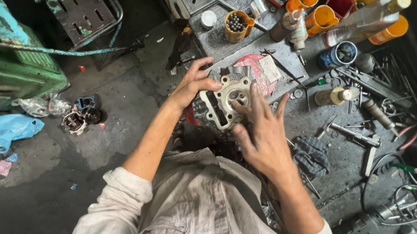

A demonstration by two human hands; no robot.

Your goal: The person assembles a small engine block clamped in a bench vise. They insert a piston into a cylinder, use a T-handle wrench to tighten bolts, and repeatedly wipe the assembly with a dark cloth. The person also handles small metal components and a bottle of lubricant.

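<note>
A grey metal engine cylinder block (225, 103) with a round bore stands at the near edge of a grimy workbench (350, 159). My left hand (194, 84) grips its left side, thumb resting across the top face. My right hand (262, 131) lies on its right side, fingers spread, fingertips touching the top face beside the bore. A red and white printed card (258, 68) lies just behind the block.
Orange cups (322, 17), a cup of bits (237, 26), bottles, a blue tin (338, 53), wrenches and loose tools crowd the bench. A dark rag (311, 155) lies right of my hand. A power drill (368, 232), engine parts on the floor (80, 115), a metal stool (82, 6).
</note>
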